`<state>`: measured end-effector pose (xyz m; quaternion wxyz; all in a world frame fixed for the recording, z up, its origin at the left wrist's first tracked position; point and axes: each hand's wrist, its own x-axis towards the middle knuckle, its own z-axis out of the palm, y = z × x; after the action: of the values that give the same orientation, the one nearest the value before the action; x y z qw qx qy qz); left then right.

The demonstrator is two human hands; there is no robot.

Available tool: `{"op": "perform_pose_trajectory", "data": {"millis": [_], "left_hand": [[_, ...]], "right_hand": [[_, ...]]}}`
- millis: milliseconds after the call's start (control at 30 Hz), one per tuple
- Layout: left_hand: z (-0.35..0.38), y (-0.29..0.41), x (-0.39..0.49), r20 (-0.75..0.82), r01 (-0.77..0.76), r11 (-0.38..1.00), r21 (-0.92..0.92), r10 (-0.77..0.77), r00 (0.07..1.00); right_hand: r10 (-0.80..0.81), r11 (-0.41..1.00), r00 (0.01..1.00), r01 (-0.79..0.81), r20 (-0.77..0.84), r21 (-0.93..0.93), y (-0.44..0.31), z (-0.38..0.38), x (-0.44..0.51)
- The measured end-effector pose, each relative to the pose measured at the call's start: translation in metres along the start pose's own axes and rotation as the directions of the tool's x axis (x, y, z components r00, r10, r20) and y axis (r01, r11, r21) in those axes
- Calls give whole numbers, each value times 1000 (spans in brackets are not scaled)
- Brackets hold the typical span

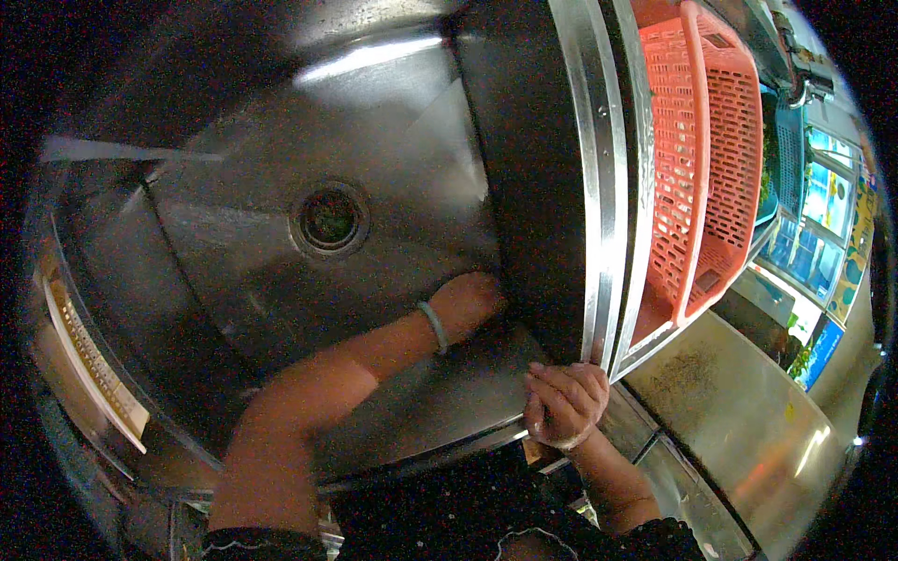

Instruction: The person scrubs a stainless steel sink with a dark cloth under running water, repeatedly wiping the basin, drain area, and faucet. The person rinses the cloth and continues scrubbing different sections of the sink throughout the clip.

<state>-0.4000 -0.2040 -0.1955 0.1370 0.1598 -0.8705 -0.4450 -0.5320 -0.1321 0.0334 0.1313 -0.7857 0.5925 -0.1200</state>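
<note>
Before me is a deep stainless steel sink (393, 168) with a round drain (330, 219) in its floor. My left hand (466, 305) reaches down inside, low against the right-hand side of the basin. A pale bangle (433, 327) circles that wrist. The left fingers are in shadow and blurred, so whether they hold anything is hidden. At the near right corner of the metal sink rim (600, 210), my right hand (567, 405) rests with its fingers curled in. No object shows in the right hand.
Coral-pink perforated plastic baskets (691, 175) stand just right of the rim. Beyond them is a teal basket (789, 154) with green leaves. A steel surface (722, 393) lies at the lower right. A pale slotted item (91, 357) sits past the left edge.
</note>
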Motion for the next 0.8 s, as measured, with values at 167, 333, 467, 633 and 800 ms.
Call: {"op": "perform_pose_trajectory", "data": {"millis": [167, 333, 467, 633, 800], "left_hand": [[-29, -34, 0, -38, -206, 949, 238, 222, 974], [-13, -5, -7, -135, 20, 997, 81, -9, 991], [17, 18, -9, 166, 267, 950, -163, -240, 956], [11, 34, -17, -95, 216, 765, -607, -340, 936], [-3, 19, -5, -39, 46, 999, 22, -45, 998]], "right_hand": [[22, 1000, 999, -22, -35, 15, -2, 2, 2], [51, 998, 995, -47, -84, 39, -4, 4, 2], [57, 998, 993, -59, -102, -12, -3, 4, -1], [58, 998, 993, -57, -103, 13, -4, 5, -2], [59, 998, 994, -59, -89, 4, -5, 5, 2]]}}
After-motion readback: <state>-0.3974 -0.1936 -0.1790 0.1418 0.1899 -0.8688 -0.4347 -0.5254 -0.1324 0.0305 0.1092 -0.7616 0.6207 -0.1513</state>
